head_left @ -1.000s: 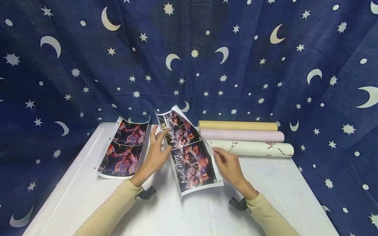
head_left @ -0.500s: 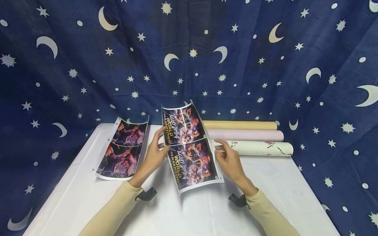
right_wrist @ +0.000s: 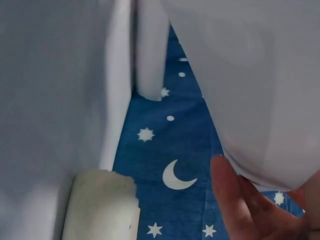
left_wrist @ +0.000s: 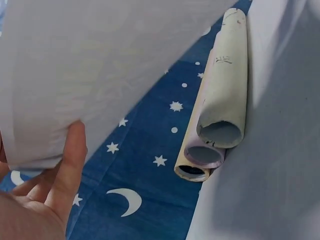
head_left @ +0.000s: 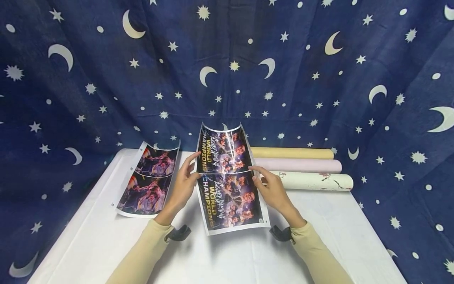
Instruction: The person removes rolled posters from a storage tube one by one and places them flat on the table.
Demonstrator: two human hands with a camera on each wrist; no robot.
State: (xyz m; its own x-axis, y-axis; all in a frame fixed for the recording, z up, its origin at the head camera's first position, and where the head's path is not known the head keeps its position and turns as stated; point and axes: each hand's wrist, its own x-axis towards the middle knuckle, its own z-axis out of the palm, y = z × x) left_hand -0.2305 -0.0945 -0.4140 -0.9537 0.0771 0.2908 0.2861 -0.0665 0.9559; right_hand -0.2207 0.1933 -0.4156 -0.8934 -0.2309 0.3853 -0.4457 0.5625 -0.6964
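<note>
Between the two hands, a glossy printed poster sheet (head_left: 230,197) with two "World Champions" pictures is held up above the table, its long sides curving upward. My left hand (head_left: 182,185) pinches its left edge near the middle; in the left wrist view a finger of the left hand (left_wrist: 65,185) lies against the white back (left_wrist: 75,75). My right hand (head_left: 274,191) grips the right edge at about the same height. In the right wrist view the right hand (right_wrist: 250,205) is at the sheet's curled white edge (right_wrist: 260,100). A second printed sheet (head_left: 149,181) lies to the left, its sides curling up.
Three paper rolls lie side by side at the back right: a yellow roll (head_left: 294,153), a pale pink roll (head_left: 301,165) and a floral white roll (head_left: 312,181). A white cloth covers the table (head_left: 227,260). Behind hangs a dark blue curtain (head_left: 227,47) with moons and stars.
The held sheet has turned from a slant to nearly straight, its twisted far right corner now spread out. The right hand has moved slightly left along with its edge. The other sheet stays put.
</note>
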